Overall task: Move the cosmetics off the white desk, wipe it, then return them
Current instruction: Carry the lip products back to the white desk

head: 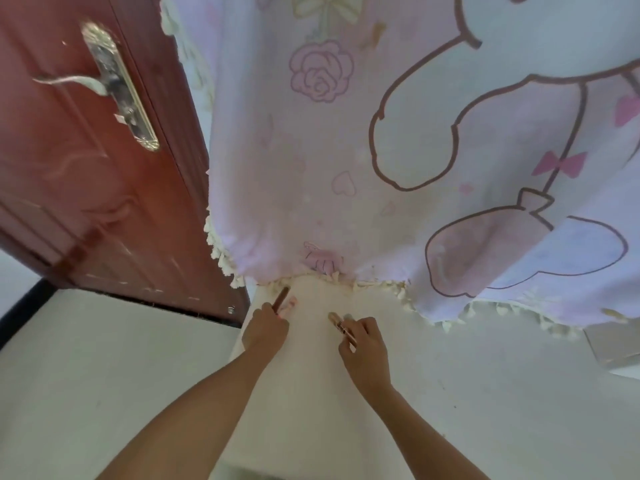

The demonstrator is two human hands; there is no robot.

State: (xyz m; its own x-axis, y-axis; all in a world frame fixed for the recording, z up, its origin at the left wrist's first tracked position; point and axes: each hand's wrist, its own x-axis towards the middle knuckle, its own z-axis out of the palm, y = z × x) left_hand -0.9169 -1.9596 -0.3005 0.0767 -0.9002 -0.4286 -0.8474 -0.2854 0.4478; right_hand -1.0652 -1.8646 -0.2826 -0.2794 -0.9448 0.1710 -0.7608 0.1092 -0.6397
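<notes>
**Cosmetics held over the pale worktop, both hands occupied**

1. Cloth (398, 133): pink and white, printed with a rose, hearts, bows and a brown-outlined cartoon figure; cream tassels along the hem. It hangs across the upper and right part of the view, and its hem lies over the far end of the worktop.
2. Door (90, 168): red-brown, panelled, on the left, with a silver lever handle (104, 84) on a long plate.
3. Floor (104, 368): pale, on both sides of the worktop.
4. Worktop (308, 382): cream-white, a narrow strip running between the two forearms up to the cloth hem.
5. Left hand (265, 329): over the worktop's left edge, fingers curled round a brown stick (281, 295) that points up towards the tassels. A pink item (290, 304) sits just beside the stick at the fingertips; whether it is gripped cannot be told.
6. Right hand (363, 344): over the worktop, near the left hand, fingers pinching a gold tube (341, 325) with a dark band, tilted up and to the left.
</notes>
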